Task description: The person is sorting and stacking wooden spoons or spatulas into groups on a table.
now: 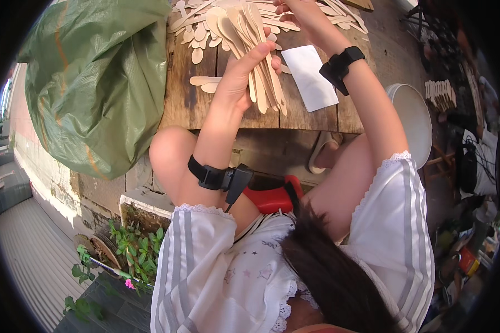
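The left hand (243, 72) is clamped around a bundle of pale, flat wooden spoons (268, 86) at twelve o'clock, above the brown plank desk (182, 105). Between twelve and one, the right hand (299, 11) is near a loose pile of pale wooden cutlery (200, 32); I cannot tell its grip. At one o'clock lies a white rectangular paper (311, 77). At six, the white grey-striped shirt (244, 258) bears lettering, too small for reading.

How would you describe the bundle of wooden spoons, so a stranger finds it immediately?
Start from the wooden table, beside the big green sack. Over the table, the left hand holds the bundle, handles toward the person. Unlike the loose spoons scattered beyond, these are gathered together.
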A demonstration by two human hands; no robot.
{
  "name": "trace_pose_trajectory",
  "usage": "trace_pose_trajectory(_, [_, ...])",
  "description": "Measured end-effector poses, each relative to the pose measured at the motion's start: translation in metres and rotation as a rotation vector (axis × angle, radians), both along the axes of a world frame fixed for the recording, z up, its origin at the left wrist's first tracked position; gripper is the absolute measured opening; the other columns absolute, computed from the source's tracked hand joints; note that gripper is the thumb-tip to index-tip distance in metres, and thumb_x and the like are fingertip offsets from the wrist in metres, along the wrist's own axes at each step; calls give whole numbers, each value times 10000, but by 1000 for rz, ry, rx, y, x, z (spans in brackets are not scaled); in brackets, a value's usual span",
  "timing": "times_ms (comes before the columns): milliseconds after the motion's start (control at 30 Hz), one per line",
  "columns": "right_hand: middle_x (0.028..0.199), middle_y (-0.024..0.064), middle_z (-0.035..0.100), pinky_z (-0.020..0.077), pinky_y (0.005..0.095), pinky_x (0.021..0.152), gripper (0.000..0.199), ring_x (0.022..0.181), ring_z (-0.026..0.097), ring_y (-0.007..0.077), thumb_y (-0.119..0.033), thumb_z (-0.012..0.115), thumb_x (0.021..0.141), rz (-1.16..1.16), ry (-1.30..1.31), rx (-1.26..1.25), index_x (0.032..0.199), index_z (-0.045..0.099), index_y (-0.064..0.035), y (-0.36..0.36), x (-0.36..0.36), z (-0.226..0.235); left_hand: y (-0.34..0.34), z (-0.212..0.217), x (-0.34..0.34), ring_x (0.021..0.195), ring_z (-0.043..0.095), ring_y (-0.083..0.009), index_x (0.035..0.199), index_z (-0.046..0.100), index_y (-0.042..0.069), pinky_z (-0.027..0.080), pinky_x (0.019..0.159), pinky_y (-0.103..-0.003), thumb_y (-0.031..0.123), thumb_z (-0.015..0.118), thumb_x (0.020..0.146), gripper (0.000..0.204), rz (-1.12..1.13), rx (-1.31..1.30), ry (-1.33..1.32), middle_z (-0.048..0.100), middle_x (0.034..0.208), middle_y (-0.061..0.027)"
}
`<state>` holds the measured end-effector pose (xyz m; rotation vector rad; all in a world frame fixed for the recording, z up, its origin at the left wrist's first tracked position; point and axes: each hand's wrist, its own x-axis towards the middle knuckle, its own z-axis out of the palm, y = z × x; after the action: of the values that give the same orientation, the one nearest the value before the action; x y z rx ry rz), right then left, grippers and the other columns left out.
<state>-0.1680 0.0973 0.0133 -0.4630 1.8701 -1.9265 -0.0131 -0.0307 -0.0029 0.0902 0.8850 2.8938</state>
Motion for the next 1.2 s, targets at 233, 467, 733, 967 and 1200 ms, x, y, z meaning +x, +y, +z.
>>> trace_pose_trajectory(233, [1005,50,607,463,414,806,220,958,548,285,-197,635,791,-207,1166,903,994,611,-116,43,-7,-68,-13,6,-3,859,558,-120,1173,477,122,520,782,-298,87,599,877,323,73,270,75,567,1000,16])
trace_pose_trajectory(467, [839,39,630,463,372,757,154,878,572,262,-214,603,824,-160,1020,1018,921,645,-102,38,-1,-57,-11,6,-3,950,577,-118,1108,503,130,512,881,-306,22,594,863,283,180,297,42,587,996,28])
trace_pose_trajectory(733, [772,52,673,462,288,635,230,696,618,153,-279,651,794,-185,599,685,871,692,-66,46,-2,-34,-10,8,-5,942,581,-120,1068,524,102,510,882,-282,51,591,874,211,251,290,4,571,983,13])
trace_pose_trajectory(967, [675,-44,515,401,227,606,343,631,469,63,-402,628,851,-122,69,614,878,657,-61,56,12,-37,-12,5,-5,969,584,-132,1043,539,92,516,883,-286,61,608,864,194,302,254,-16,586,990,-2])
trace_pose_trajectory(1200, [625,-39,444,349,248,573,420,580,395,77,-514,652,801,-175,-46,540,787,616,-96,65,11,-41,-12,1,-8,962,591,-135,1037,547,98,516,878,-286,50,616,855,200,298,247,-61,602,1003,-10])
